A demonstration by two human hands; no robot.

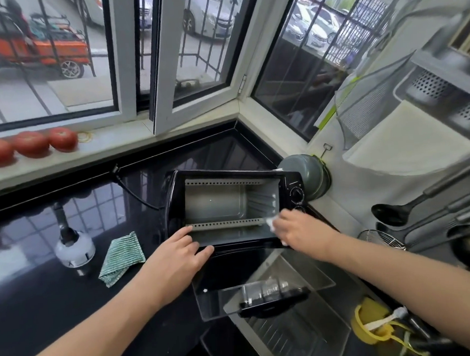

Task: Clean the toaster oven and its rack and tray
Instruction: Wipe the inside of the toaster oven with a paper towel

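The left hand (179, 252), fingers relaxed, braces the boxy black metal toaster oven (230, 205); the right hand (300, 229) pinches a soft white wipe (271, 225). The oven looks rigid, likely light enough to slide.

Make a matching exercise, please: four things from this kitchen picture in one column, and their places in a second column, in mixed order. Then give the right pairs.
Things:
1. tomatoes
2. striped green cloth
3. white wipe
4. ladle

Places:
A. under the right hand, at the lower right corner of the toaster oven opening
B. on the black counter, left of the oven
C. in a row on the window sill
D. against the wall at the right

Pairs: 1-C, 2-B, 3-A, 4-D
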